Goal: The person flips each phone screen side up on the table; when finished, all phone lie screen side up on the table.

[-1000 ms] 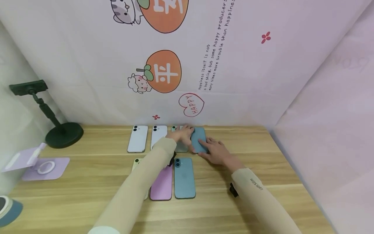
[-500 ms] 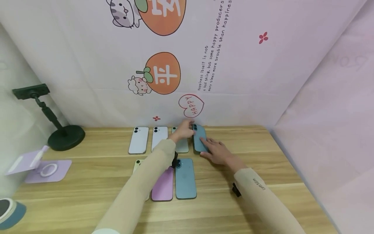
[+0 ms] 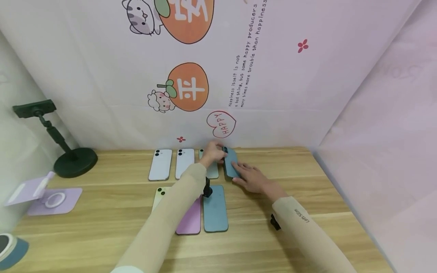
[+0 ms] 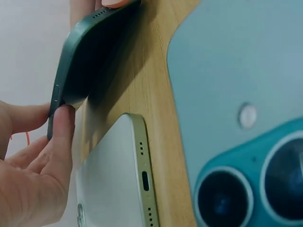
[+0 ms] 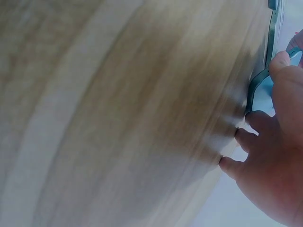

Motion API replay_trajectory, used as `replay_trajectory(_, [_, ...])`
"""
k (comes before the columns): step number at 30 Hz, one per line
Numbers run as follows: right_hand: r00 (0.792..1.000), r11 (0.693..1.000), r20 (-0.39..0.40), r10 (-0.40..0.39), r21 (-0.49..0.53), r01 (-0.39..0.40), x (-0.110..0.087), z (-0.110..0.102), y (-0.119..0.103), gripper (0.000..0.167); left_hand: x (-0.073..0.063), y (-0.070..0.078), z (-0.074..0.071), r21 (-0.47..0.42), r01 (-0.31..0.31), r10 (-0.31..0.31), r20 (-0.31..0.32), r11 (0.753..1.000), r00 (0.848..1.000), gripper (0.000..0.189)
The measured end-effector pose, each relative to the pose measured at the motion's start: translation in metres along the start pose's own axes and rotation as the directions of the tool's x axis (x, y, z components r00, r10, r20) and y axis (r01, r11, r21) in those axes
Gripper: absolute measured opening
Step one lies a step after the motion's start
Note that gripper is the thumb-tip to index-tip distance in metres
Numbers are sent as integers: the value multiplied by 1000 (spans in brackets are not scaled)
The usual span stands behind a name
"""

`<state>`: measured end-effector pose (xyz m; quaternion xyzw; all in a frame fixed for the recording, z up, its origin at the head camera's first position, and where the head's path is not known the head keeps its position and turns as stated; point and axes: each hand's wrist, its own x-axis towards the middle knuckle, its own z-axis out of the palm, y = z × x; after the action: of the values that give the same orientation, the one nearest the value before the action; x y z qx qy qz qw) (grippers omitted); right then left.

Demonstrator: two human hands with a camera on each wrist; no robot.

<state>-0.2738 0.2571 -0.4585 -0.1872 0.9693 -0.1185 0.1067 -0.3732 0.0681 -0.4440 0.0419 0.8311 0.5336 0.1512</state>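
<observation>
My left hand (image 3: 212, 152) pinches the left edge of a blue phone (image 3: 231, 163) in the back row. The phone leans with that edge raised and its camera end away from me. In the left wrist view, thumb and fingers grip the phone's side (image 4: 57, 90), and its dark screen side faces down. My right hand (image 3: 252, 179) has its fingers spread against the phone's lower right side, the thumb at the bottom corner. In the right wrist view, several fingertips (image 5: 229, 165) rest on the table. A pale green phone (image 3: 213, 170) lies partly hidden under the left hand.
Two white phones (image 3: 160, 165) lie at the back left. Nearer sit a yellow phone (image 3: 157, 195) and a purple phone (image 3: 191, 220), both partly under my left sleeve, and another blue phone (image 3: 216, 212). A black stand (image 3: 76, 162), a lilac folding holder (image 3: 66, 199) and a tape roll (image 3: 15, 250) are left.
The blue phone was flatter at first, with the left hand spread over its left edge. That hand now pinches the edge, which is tilted up. The right hand has stayed nearly in place.
</observation>
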Motion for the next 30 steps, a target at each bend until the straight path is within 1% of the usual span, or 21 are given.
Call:
replay_trajectory(4, [1000, 1000, 4, 2, -1, -2, -1, 0, -2, 69, 0, 1, -1, 3, 43, -43, 32, 999, 999, 52])
replay_trajectory(7, [1000, 1000, 0, 3, -2, -3, -1, 0, -3, 69, -2, 3, -1, 7, 51, -52, 46, 999, 998, 53])
replay_trajectory(10, [1000, 1000, -5, -7, 21, 7, -2, -1, -3, 69, -3, 6, -2, 25, 60, -61, 52, 998, 997, 53])
replay_trajectory(12, [1000, 996, -18, -8, 88, 10, -2, -2, -3, 69, -3, 9, -3, 55, 61, -64, 50, 997, 997, 54])
replay_trajectory(14, [999, 983, -45, 1, 182, 8, -2, -5, -2, 67, -3, 14, -5, 105, 61, -66, 42, 993, 997, 54])
replay_trajectory(16, [996, 953, -77, 36, 304, -11, -2, -9, -1, 65, -4, 21, -8, 166, 54, -59, 26, 985, 998, 53])
replay_trajectory(17, [994, 928, -91, 61, 371, -23, -2, -12, 0, 63, -5, 25, -9, 204, 47, -52, 15, 978, 999, 51])
replay_trajectory(18, [992, 891, -92, 83, 453, -33, -3, -15, 0, 62, -6, 29, -10, 237, 45, -48, 6, 971, 999, 48])
replay_trajectory(19, [991, 836, -82, 109, 547, -47, -4, -19, 1, 61, -8, 33, -10, 273, 41, -41, -3, 961, 999, 44])
replay_trajectory(20, [989, 761, -59, 136, 645, -66, -5, -22, 1, 60, -9, 36, -11, 303, 36, -34, -13, 952, 999, 39])
replay_trajectory(22, [982, 578, -5, 188, 809, -107, -7, -28, 3, 58, -12, 42, -10, 354, 31, -20, -37, 935, 999, 28])
replay_trajectory(23, [979, 483, 34, 202, 866, -129, -8, -31, 3, 58, -14, 45, -10, 381, 28, -10, -49, 924, 999, 22])
replay_trajectory(24, [975, 395, 70, 209, 906, -150, -10, -33, 3, 58, -15, 47, -8, 409, 25, 0, -62, 912, 998, 18])
replay_trajectory(25, [972, 337, 97, 215, 927, -167, -11, -35, 3, 58, -17, 49, -6, 441, 19, 18, -79, 897, 997, 14])
replay_trajectory(26, [969, 301, 119, 217, 936, -183, -12, -35, 3, 58, -19, 52, -4, 469, 14, 36, -97, 883, 995, 12])
replay_trajectory(27, [968, 288, 132, 213, 938, -192, -13, -35, 3, 58, -21, 54, -2, 515, 9, 55, -109, 857, 993, 10])
replay_trajectory(29, [969, 277, 153, 194, 939, -203, -15, -34, 2, 57, -25, 58, 4, 604, -4, 100, -125, 797, 987, 9])
replay_trajectory(30, [970, 277, 155, 187, 939, -204, -16, -33, 2, 57, -27, 60, 7, 642, -8, 118, -128, 767, 985, 9])
